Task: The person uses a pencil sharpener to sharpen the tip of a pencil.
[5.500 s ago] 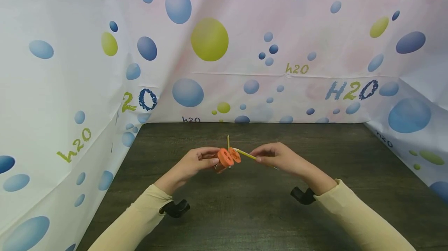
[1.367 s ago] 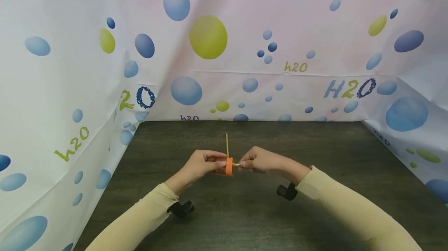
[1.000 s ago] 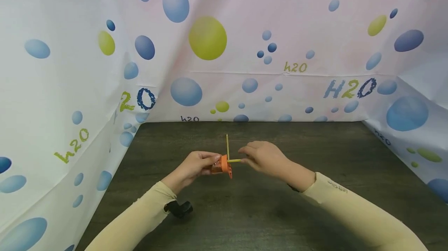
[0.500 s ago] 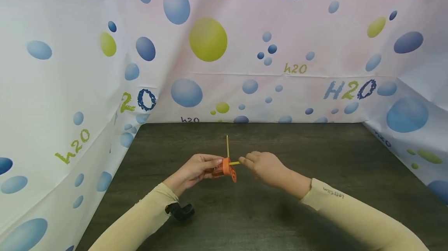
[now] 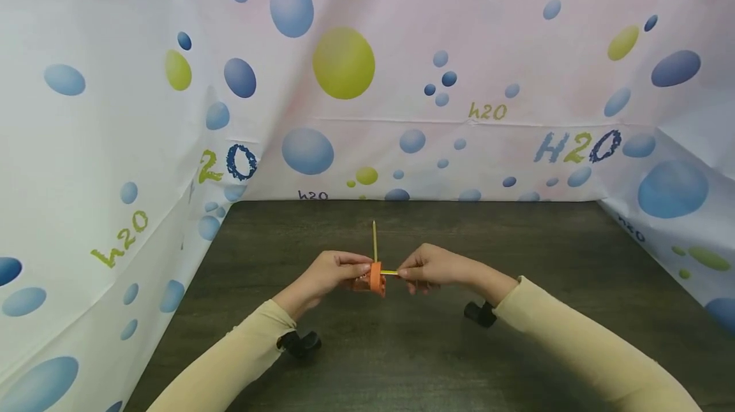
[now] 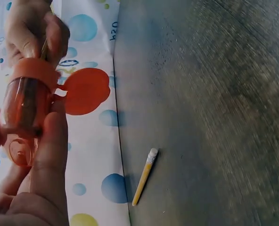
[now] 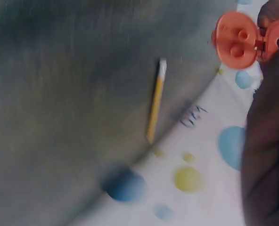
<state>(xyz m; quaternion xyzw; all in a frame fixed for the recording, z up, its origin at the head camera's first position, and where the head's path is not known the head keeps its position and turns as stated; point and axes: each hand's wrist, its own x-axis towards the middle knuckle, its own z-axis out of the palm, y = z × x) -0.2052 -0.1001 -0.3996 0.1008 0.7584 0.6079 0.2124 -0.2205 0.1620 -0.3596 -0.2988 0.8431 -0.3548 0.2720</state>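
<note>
My left hand (image 5: 324, 277) holds an orange pencil sharpener (image 5: 376, 279) with a see-through shavings container, its top facing right. The sharpener's round lid (image 6: 86, 92) hangs flipped back on its hinge in the left wrist view. With thumb and fingers my right hand (image 5: 439, 266) pinches a yellow pencil (image 5: 389, 272), whose front end is inside the sharpener. Only a short length of it shows between hand and sharpener. Dark contents or the pencil's end show through the tinted container (image 6: 24, 106); I cannot tell which.
A second yellow pencil (image 7: 155, 101) with a white eraser end lies on the dark wooden table (image 5: 367, 361), just beyond the hands. A white sheet (image 5: 402, 48) printed with coloured ovals stands behind and to the sides. Black wrist cameras (image 5: 300, 344) hang under both sleeves.
Since the oldest frame, the sharpener has turned to the right and the pencil has gone into it. Lately my right hand has rolled over and back around the pencil; the left hand barely moves.
</note>
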